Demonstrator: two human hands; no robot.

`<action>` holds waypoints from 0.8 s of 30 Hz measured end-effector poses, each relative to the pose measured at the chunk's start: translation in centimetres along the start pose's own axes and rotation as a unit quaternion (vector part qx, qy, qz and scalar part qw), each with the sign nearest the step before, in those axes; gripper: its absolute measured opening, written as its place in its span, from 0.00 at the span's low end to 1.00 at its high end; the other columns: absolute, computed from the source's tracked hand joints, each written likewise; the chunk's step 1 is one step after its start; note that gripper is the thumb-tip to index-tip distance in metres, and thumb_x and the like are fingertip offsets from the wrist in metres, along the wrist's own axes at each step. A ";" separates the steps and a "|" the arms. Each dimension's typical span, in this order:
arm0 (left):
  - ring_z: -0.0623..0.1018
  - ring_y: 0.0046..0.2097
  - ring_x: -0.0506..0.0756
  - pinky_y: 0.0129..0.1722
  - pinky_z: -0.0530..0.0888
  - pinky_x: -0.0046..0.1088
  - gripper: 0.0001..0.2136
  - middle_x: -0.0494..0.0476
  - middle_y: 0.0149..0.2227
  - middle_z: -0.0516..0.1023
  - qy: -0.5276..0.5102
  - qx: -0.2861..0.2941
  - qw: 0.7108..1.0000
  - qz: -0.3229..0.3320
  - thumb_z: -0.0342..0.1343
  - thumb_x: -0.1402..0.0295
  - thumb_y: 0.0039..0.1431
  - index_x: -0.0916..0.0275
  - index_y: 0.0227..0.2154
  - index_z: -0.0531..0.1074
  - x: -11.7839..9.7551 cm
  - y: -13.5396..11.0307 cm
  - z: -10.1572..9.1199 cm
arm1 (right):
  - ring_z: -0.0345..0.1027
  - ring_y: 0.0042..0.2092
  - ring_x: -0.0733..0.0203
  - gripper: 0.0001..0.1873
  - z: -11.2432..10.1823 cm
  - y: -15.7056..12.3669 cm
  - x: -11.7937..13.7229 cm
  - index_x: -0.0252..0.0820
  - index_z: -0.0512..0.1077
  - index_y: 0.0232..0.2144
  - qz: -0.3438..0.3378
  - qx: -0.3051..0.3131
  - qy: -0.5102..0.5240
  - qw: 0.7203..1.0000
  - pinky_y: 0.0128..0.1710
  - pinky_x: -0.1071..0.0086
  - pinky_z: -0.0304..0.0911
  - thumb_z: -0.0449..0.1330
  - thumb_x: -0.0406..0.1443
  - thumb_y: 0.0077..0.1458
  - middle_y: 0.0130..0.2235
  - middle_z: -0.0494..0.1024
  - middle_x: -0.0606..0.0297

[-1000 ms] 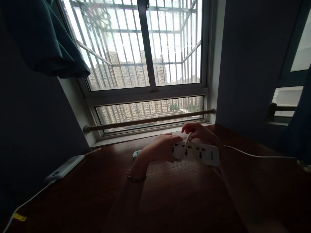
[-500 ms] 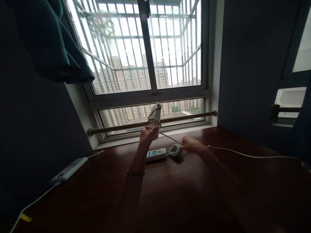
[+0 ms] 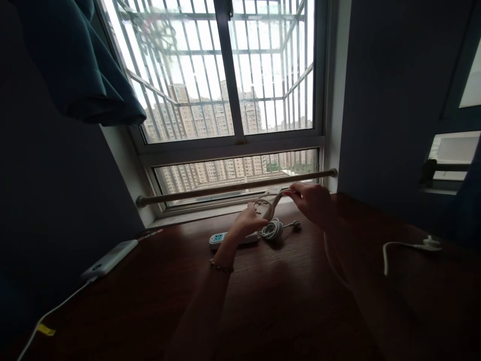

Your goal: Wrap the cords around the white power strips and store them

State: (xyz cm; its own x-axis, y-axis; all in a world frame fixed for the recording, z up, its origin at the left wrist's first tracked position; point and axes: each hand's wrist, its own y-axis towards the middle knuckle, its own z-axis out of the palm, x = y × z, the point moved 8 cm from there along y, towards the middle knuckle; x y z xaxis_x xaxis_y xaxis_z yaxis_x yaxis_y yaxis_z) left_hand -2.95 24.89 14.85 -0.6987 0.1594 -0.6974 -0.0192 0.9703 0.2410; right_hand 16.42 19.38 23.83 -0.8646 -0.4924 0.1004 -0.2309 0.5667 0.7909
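Note:
My left hand is closed around a white power strip, which it holds tilted just above the table. A loop of the strip's white cord lies around its body. Pinched in my right hand is the power cord, close to the strip's far end. From there the cord hangs down behind my right forearm, and its plug lies on the table at the right. Below my hands rests a second power strip with blue sockets, partly hidden by my left wrist. Its coiled cord and dark plug lie beside it.
A white power bank with a cable lies on the wooden table at the left. Beyond the table's back edge, a metal rail crosses the barred window. A blue curtain hangs at the upper left.
The held power strip has come down and tilted to the right. My right hand has risen with the cord to the strip's far end. The cord's plug has come into view at the right.

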 end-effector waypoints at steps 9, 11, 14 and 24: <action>0.69 0.39 0.57 0.35 0.65 0.29 0.23 0.55 0.38 0.70 0.273 0.048 0.921 0.273 0.57 0.75 0.39 0.60 0.42 0.62 -8.1 -5.6 1.7 | 0.65 0.28 0.66 0.16 -0.6 0.6 -5.1 0.44 0.74 0.30 0.008 0.005 0.092 0.996 0.29 0.73 0.49 0.54 0.48 0.51 0.25 0.74 0.68; 0.68 0.40 0.57 0.38 0.65 0.32 0.22 0.55 0.39 0.70 0.317 0.030 0.896 0.311 0.55 0.78 0.41 0.59 0.43 0.63 -9.1 -6.7 1.8 | 0.64 0.28 0.67 0.16 0.1 0.6 -3.9 0.43 0.74 0.29 -0.034 0.037 0.106 0.993 0.29 0.73 0.49 0.55 0.47 0.51 0.25 0.74 0.68; 0.66 0.43 0.58 0.43 0.62 0.36 0.23 0.55 0.40 0.70 0.344 0.031 0.869 0.354 0.53 0.80 0.42 0.58 0.44 0.63 -10.4 -8.1 1.9 | 0.62 0.26 0.68 0.16 1.4 0.7 -2.9 0.41 0.75 0.28 -0.081 0.096 0.162 0.979 0.28 0.74 0.49 0.55 0.47 0.51 0.23 0.72 0.67; 0.67 0.42 0.54 0.41 0.66 0.29 0.28 0.55 0.43 0.67 0.063 0.125 0.905 0.401 0.58 0.75 0.41 0.59 0.48 0.60 -12.1 -10.0 -0.8 | 0.68 0.37 0.60 0.19 2.3 -3.2 -3.1 0.43 0.72 0.38 0.010 0.109 0.484 0.868 0.31 0.71 0.63 0.53 0.48 0.51 0.36 0.74 0.61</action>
State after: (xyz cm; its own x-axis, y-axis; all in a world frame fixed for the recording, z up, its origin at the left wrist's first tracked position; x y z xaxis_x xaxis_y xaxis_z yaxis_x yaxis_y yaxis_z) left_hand 5.15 13.13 21.43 -0.4933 0.8238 -0.2792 0.6818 0.5656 0.4639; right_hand 18.83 20.62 19.58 -0.1135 -0.7460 0.6562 -0.3897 0.6410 0.6612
